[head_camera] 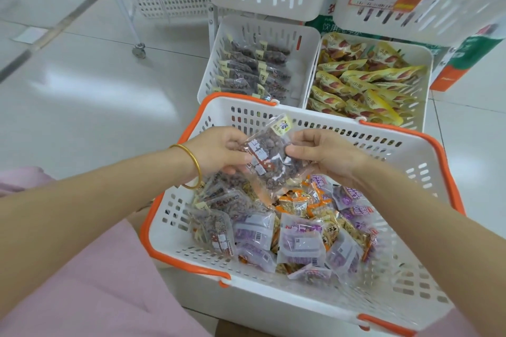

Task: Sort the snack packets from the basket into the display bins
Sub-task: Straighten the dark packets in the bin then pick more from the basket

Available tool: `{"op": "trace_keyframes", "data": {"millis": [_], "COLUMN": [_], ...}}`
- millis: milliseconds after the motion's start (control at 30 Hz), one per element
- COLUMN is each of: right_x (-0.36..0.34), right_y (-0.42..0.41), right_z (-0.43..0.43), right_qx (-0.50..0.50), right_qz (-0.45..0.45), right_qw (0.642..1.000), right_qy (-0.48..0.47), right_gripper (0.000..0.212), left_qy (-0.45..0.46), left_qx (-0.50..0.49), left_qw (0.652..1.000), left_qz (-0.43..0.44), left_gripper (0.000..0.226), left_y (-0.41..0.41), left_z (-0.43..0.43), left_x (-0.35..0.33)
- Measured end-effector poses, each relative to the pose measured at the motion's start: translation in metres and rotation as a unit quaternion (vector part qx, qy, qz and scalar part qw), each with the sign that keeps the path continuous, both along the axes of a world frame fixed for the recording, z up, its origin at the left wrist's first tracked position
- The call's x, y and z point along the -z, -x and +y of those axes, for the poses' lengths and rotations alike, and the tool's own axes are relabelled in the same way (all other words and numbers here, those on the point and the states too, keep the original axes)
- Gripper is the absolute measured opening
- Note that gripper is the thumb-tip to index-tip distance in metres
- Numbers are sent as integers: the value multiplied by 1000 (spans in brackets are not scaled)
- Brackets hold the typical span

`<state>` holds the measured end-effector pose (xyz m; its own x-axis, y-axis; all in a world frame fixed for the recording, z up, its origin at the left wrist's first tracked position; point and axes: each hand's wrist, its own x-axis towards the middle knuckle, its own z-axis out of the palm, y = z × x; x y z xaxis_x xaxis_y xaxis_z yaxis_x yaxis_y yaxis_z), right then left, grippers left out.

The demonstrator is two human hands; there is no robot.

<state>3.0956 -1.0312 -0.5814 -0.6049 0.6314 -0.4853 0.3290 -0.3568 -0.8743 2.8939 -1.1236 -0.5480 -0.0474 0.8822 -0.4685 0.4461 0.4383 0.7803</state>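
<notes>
Head view: left hand [219, 149] and right hand [325, 154] pinch a clear packet [269, 156] between them above the basket [175, 216].

Bright, even overhead light glares off the floor [90, 85]; edges bow and blur, shadows soft.

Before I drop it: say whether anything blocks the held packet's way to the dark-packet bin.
Only the far wall of the basket lies between the packet and that bin; its front looks open from above.
</notes>
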Motion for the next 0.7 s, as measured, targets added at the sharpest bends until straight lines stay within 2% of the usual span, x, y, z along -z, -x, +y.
{"op": "trace_keyframes", "data": {"millis": [67, 133, 267, 300, 367, 467, 533, 633, 700], "right_x": [4, 6, 5, 6, 6, 4, 2, -1, -2], "right_y": [2, 2, 2, 2, 4, 6, 7, 13, 18], "right_z": [3, 5, 2, 1, -1, -3, -2, -5, -10], "right_qx": [29, 36, 32, 31, 29, 30, 21, -6, -13], "right_qz": [-60, -101, -139, -144, -149, -163, -189, -188, -168], "right_qw": [996, 990, 982, 981, 979, 973, 958, 947, 957], "right_qy": [-51, -87, -126, -130, -136, -163, -214, -261, -238], "right_gripper": [36, 44, 43, 44, 46, 46, 43, 37, 30], "left_qy": [-27, -14, 53, 48, 33, 5, -14, -89, -160], "left_qx": [52, 143, 289, 299, 287, 263, 251, 265, 242], "left_qw": [987, 945, 870, 865, 875, 903, 926, 927, 920], "left_qz": [149, 293, 395, 401, 389, 339, 281, 252, 262], "left_gripper": [16, 18, 18, 16, 8, 22, 24, 10, 9], "left_y": [9, 17, 22, 23, 24, 25, 22, 9, 0], "left_z": [-2, -9, -23, -25, -25, -18, -11, -2, -1], "left_x": [9, 23, 58, 63, 68, 63, 52, 35, 30]}}
